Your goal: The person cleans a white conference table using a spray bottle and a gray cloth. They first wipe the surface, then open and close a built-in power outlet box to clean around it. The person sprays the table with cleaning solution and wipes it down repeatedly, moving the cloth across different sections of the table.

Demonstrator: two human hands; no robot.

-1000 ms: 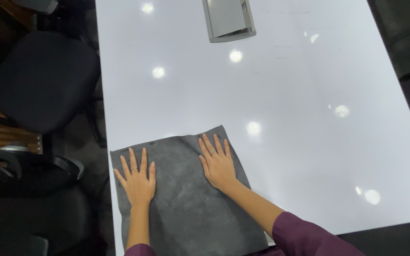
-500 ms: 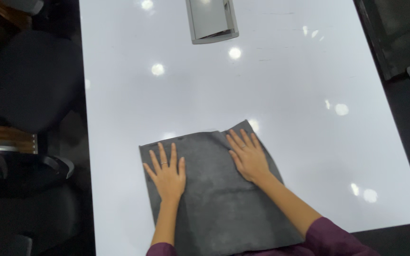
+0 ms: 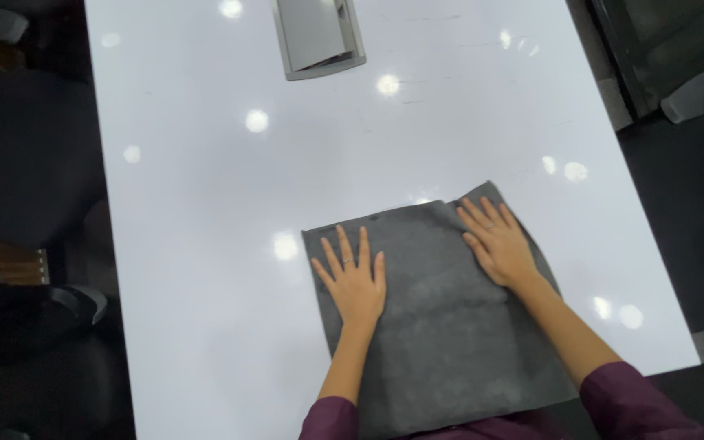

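A dark grey cloth [image 3: 433,318] lies flat on the glossy white table [image 3: 230,195], reaching from mid-table down to the near edge. My left hand [image 3: 354,279] rests palm down on the cloth's left part, fingers spread, near its far left corner. My right hand [image 3: 499,244] presses flat on the far right corner of the cloth, fingers apart. Neither hand holds anything. Purple sleeves cover both forearms at the bottom of the view.
A grey metal cable box with an open lid [image 3: 317,37] is set into the table at the far middle. Dark office chairs stand at the left [image 3: 18,155] and right [image 3: 682,220] of the table. A further chair [image 3: 682,49] is at the top right.
The view has shifted so the cloth and both hands sit further right and lower in the picture. Both hands stay flat on the cloth, spread a little wider apart.
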